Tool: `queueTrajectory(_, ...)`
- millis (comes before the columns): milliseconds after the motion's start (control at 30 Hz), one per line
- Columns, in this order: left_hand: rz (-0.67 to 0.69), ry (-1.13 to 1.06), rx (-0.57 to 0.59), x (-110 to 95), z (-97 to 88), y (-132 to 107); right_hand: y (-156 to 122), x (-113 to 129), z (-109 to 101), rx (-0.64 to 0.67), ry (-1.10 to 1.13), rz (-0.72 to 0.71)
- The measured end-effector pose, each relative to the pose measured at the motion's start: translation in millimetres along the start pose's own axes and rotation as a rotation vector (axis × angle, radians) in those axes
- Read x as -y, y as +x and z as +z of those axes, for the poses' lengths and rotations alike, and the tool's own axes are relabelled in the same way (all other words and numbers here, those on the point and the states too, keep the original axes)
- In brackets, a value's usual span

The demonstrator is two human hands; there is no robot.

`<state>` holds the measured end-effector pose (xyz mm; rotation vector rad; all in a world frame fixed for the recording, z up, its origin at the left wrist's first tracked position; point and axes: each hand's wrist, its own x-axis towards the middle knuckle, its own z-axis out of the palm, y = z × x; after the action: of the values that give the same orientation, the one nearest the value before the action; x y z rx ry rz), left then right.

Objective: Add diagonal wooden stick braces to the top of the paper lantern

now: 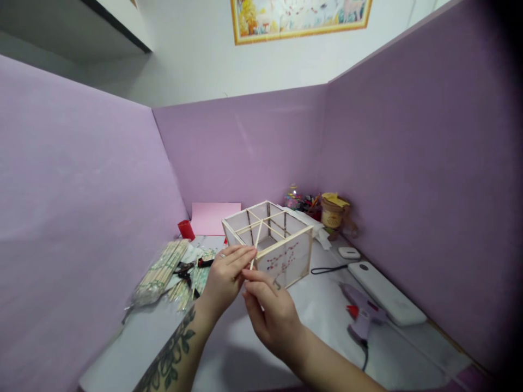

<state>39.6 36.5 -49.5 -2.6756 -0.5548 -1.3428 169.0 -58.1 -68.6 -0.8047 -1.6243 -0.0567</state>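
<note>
A box-shaped frame of pale sticks with white see-through panels [286,261] stands in the middle, its near panel bearing a red blossom branch. Crossed sticks [274,228] span its open top. My left hand [226,275] is closed at the near left corner, fingers pressed around a thin wooden stick [259,235] that slants from the crossing toward me. Just below, my right hand [273,313] pinches the lower end of that same stick between thumb and fingers. The fingertips of both hands hide part of the stick and the box's corner.
Left lie bundled wooden sticks [163,267], black pliers [186,269] and a red cup [186,230]. Rightward are a purple glue gun [362,310] with a cord, a white power bank [386,293] and a small white case [349,252]. Purple partitions [245,147] enclose the table.
</note>
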Motion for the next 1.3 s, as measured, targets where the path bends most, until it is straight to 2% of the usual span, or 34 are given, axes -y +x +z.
queueTrajectory(767, -0.002, -0.003, 0.013, -3.3, -3.4, 2.3, 4.7, -0.3, -4.4, -0.017, 0.017, -0.01)
queueTrajectory(933, -0.043, -0.042, -0.021, -3.0, -2.0, 1.9, 4.0, -0.4, -3.5, -0.021, 0.04, 0.012)
queueTrajectory(1300, 0.021, 0.009, -0.111, -4.4, 2.8, 5.1, 0.7, -1.3, -0.7, -0.014, 0.043, 0.033)
